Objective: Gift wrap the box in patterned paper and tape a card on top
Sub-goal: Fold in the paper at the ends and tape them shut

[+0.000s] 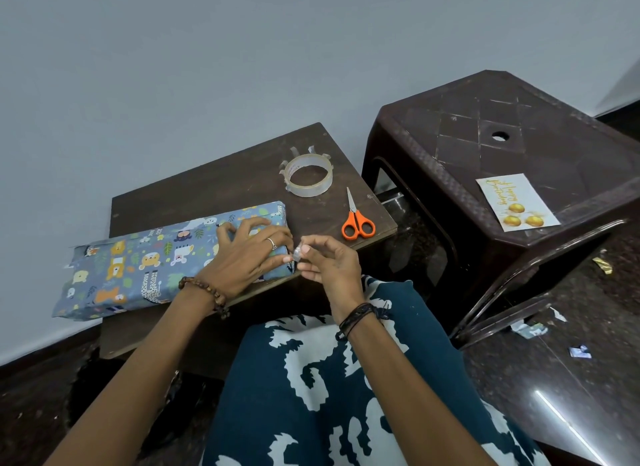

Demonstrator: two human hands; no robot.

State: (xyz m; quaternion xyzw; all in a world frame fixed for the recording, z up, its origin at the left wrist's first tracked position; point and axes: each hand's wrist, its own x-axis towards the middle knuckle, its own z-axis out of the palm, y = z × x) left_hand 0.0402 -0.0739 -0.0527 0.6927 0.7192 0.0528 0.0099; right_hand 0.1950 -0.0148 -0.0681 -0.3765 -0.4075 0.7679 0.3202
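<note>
Home; plastic stool [502, 160], low wooden table [221, 185]

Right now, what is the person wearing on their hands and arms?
Both arms are bare, with no sleeves. The left hand has a thin silver ring on one finger and a brown wooden bead bracelet round the wrist. The right hand has no rings, but its wrist wears dark cord bands with a few loose ends.

Box [145, 264]: matt printed paper. Tape roll [309, 179]: clear glossy plastic. Surface [221, 185]: dark matt wood. Stool [502, 146]: brown textured plastic. Floor [571, 379]: polished, speckled stone.
</note>
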